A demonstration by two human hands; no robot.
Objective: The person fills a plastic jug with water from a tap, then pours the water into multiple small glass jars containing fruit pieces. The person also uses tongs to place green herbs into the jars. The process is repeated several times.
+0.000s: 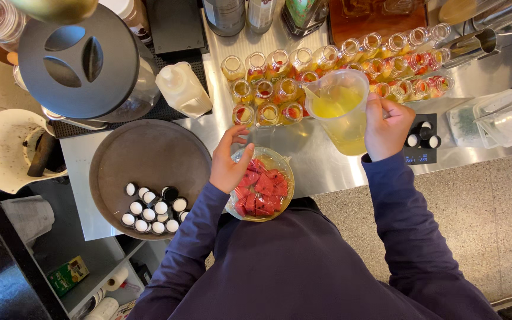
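My right hand [386, 127] grips the handle of a clear plastic jug [340, 109] half full of yellow liquid, held over the steel counter beside rows of small glass bottles [280, 89]. The bottles stand open and hold yellow liquid with red pieces. My left hand [227, 166] holds the rim of a clear round tub [263, 185] of red fruit chunks at the counter's near edge, against my dark blue top.
A round brown tray [143, 157] at left carries several black-and-white bottle caps [152, 210]. Behind it stand a squeeze bottle [183, 89] and a large lidded container [81, 59]. A small black scale [421, 139] with caps and clear plastic boxes [499, 121] lie at right.
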